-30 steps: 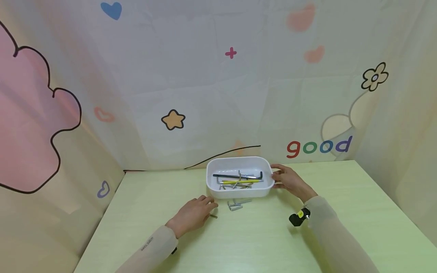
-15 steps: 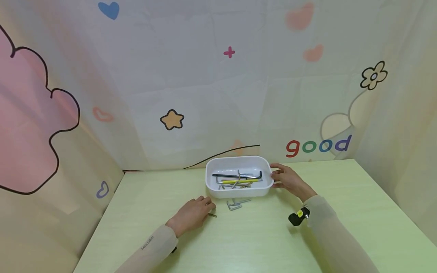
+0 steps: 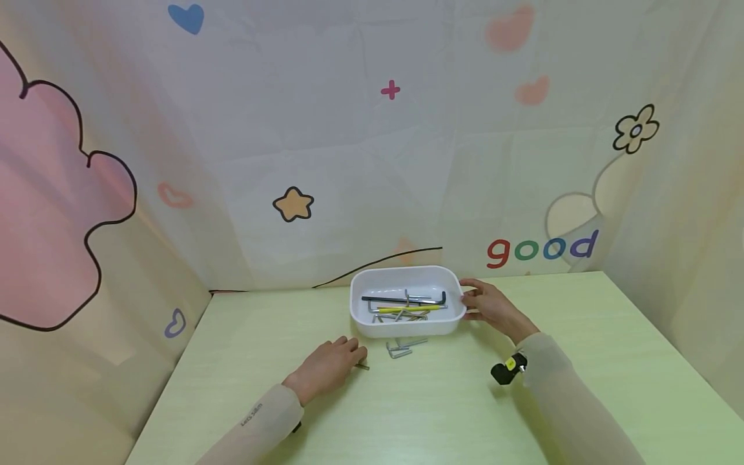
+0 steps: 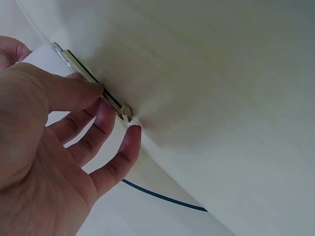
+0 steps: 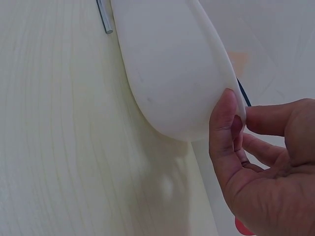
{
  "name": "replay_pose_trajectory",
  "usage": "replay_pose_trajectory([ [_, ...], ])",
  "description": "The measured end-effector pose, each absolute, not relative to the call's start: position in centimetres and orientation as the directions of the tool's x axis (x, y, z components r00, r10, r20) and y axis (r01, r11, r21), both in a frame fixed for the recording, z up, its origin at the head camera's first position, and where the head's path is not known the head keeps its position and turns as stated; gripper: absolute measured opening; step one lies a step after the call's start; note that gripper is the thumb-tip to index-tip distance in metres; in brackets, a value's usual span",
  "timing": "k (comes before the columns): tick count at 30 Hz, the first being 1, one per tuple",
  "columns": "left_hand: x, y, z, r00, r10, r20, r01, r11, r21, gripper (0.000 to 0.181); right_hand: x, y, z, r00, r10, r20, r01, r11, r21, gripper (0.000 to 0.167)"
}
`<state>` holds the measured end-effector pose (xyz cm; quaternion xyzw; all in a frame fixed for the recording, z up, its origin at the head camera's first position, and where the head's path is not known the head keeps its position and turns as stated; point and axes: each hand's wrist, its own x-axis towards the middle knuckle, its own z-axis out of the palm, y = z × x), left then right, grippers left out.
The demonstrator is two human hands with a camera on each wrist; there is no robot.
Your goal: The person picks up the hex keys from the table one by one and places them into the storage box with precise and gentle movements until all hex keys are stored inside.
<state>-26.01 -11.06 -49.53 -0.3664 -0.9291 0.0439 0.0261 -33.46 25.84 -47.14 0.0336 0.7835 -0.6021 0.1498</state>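
My left hand (image 3: 328, 367) is low over the table, left of and in front of a white plastic box (image 3: 407, 329). It pinches a hex key (image 4: 78, 66) between thumb and fingers; in the head view only one end of this hex key (image 3: 363, 367) pokes out past the fingertips. My right hand (image 3: 494, 310) grips the box's right end, with the thumb on one side of the rim (image 5: 231, 61) and fingers on the other. Inside the box lie several hex keys, including a long black one (image 3: 401, 299) and a yellow, pen-like rod (image 3: 409, 310).
Several loose silver hex keys (image 3: 400, 352) lie on the pale table (image 3: 430, 413) just in front of the box. Behind the table hangs a printed curtain (image 3: 360, 161), close to the box's back side. A black wrist camera (image 3: 508, 369) sits at the right sleeve.
The left fingertips have drawn very slightly to the left, still with the hex key. My right hand and the box have stayed in place.
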Motion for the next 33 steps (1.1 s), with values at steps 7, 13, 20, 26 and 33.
replay_pose_trajectory([
  [7,-25.99,-11.39,-49.54,-0.735,0.677,0.027,0.67,0.732,-0.126,0.018,-33.5,25.9,-46.94,-0.954,-0.13,-0.269,0.226,0.273,-0.935,0.054],
  [13,-26.05,-11.49,-49.6,-0.715,0.698,0.051,0.682,0.711,-0.167,0.017,-33.63,25.88,-47.01,-0.953,-0.133,-0.273,0.23,0.27,-0.935,0.054],
  [20,-25.77,-11.35,-49.65,-0.725,0.689,0.013,0.674,0.712,-0.196,0.017,-33.57,25.83,-47.32,-0.955,-0.13,-0.265,0.223,0.27,-0.936,0.055],
  [26,-25.51,-11.48,-49.4,-0.713,0.701,0.021,0.683,0.701,-0.206,0.014,-33.58,25.89,-47.4,-0.957,-0.149,-0.249,0.206,0.257,-0.944,0.055],
  [33,-25.48,-11.81,-49.13,-0.692,0.72,0.047,0.703,0.688,-0.182,0.016,-33.84,26.02,-47.57,-0.957,-0.139,-0.255,0.214,0.253,-0.943,0.054],
])
